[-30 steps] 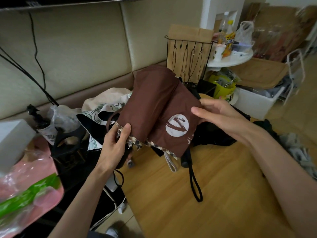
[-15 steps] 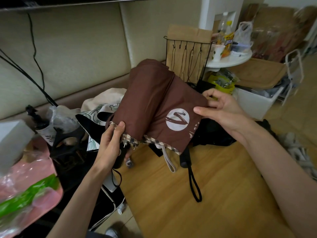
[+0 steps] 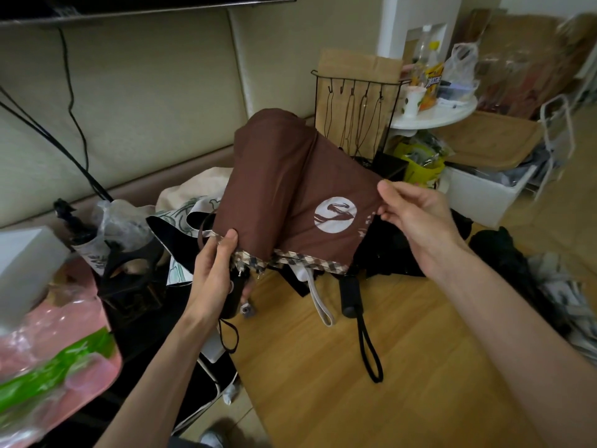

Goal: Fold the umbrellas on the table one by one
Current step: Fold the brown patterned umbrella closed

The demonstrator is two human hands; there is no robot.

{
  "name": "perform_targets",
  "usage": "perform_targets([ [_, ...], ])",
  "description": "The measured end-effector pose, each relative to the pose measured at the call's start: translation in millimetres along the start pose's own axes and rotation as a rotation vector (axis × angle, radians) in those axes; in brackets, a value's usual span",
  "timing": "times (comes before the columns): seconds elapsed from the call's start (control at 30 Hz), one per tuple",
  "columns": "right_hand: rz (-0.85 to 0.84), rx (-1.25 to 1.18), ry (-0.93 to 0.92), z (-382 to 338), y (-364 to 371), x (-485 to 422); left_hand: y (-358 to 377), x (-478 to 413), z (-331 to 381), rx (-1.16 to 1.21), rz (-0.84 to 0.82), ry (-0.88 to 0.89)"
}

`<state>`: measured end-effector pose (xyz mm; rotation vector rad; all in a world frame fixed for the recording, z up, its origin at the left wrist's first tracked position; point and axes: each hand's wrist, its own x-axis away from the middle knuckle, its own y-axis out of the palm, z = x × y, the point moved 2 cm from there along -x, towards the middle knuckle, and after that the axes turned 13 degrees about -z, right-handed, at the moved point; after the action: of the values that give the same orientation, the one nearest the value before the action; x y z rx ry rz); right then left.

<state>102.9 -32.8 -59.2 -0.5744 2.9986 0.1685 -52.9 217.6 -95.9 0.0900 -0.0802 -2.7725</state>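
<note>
A collapsed brown umbrella (image 3: pixel 284 195) with a white round logo and checked hem is held up above the wooden table (image 3: pixel 355 367). My left hand (image 3: pixel 216 273) grips its black handle and the hem at the lower left. My right hand (image 3: pixel 416 218) pinches the canopy's right edge near the logo. Beneath it lies a black umbrella (image 3: pixel 352 295) with a wrist loop, its canopy mostly hidden. A white strap (image 3: pixel 318 299) hangs down beside that handle.
A pile of cream and black fabric (image 3: pixel 187 205) lies behind on the left. A black wire rack (image 3: pixel 355 114) and a small white round table (image 3: pixel 436 114) with bottles stand at the back. Pink and green plastic (image 3: pixel 48 360) sits at the left edge. Dark clothes (image 3: pixel 504 253) lie right.
My right hand has shifted from laying flat on the canopy to pinching its right edge and pulling the panel outward. The umbrella has risen slightly; my left hand keeps its grip.
</note>
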Motion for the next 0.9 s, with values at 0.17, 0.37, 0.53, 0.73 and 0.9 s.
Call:
perform_targets([
  [0.17, -0.122, 0.101, -0.004, -7, 0, -2, -3, 2, 7, -0.038, -0.040, 0.018],
  [0.37, -0.243, 0.337, 0.022, -9, -6, -3, -4, 6, 9, -0.101, -0.082, 0.038],
  [0.53, -0.326, 0.413, 0.015, -2, -12, -5, -10, 2, 6, -0.116, -0.081, 0.034],
  [0.73, -0.199, 0.404, -0.073, -6, -23, -9, -15, 2, 4, -0.114, -0.099, 0.016],
  [0.9, -0.177, 0.243, -0.015, -9, -24, -8, -11, 3, 6, -0.120, -0.113, 0.027],
])
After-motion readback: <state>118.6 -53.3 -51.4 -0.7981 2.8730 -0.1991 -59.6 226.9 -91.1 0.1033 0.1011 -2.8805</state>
